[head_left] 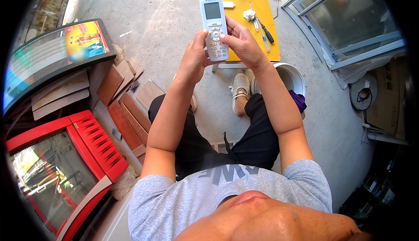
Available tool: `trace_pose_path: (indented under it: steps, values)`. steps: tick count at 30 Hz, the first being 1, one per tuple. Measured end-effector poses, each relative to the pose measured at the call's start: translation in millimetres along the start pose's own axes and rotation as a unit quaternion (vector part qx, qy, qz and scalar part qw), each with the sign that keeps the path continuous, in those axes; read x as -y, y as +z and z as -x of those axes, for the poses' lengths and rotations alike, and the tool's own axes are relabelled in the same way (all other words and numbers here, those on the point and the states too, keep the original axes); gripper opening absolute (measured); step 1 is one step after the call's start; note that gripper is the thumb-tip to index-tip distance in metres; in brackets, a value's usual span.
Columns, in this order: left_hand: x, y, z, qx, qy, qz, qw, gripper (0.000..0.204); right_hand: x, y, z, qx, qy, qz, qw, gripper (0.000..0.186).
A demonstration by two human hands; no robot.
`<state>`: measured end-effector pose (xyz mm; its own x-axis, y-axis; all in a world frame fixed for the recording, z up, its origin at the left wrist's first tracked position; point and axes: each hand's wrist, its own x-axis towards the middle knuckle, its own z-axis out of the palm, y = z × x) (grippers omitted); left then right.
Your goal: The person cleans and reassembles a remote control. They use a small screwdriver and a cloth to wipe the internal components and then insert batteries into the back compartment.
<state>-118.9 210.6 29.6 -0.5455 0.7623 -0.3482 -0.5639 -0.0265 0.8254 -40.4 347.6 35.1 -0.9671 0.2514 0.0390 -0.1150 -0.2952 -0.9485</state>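
Note:
A white remote control [213, 12] with a grey screen at its top is held up between both hands, its buttons facing me. My left hand [197, 53] grips its left edge, the thumb lying near the upper buttons. Around the right edge wraps my right hand [244, 44], with its thumb over the button area. Behind the remote stands a small yellow-topped table [242, 16]. On that table lie a screwdriver [266, 31] with a dark handle, a thin clear-handled tool [264, 38], crumpled white tissue [249, 15] and a small white piece [228, 5].
Right of the table is a white bucket [293, 73] with purple cloth [298, 100] at its side. A framed window [353, 22] leans at the far right. Reddish boards [128, 116] and a red glass-fronted cabinet [98, 145] stand at the left.

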Motion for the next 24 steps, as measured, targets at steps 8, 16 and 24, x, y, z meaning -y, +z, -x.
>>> trace_pose_path:
  steps: [8,16,24]
  values:
    - [-1.5,1.2,1.1,-0.01,-0.003,0.005,1.0,0.049,0.5,0.5,0.5,-0.013,0.003,-0.007,1.0,0.051]
    - [-3.0,2.8,3.1,-0.036,0.023,-0.031,0.999,0.049,-3.2,1.2,-1.0,-0.013,-0.03,0.016,0.999,0.05]
    - [-2.4,-0.1,-0.2,-0.009,-0.005,0.023,1.0,0.046,-2.6,-1.5,-1.2,0.003,-0.005,0.008,1.0,0.057]
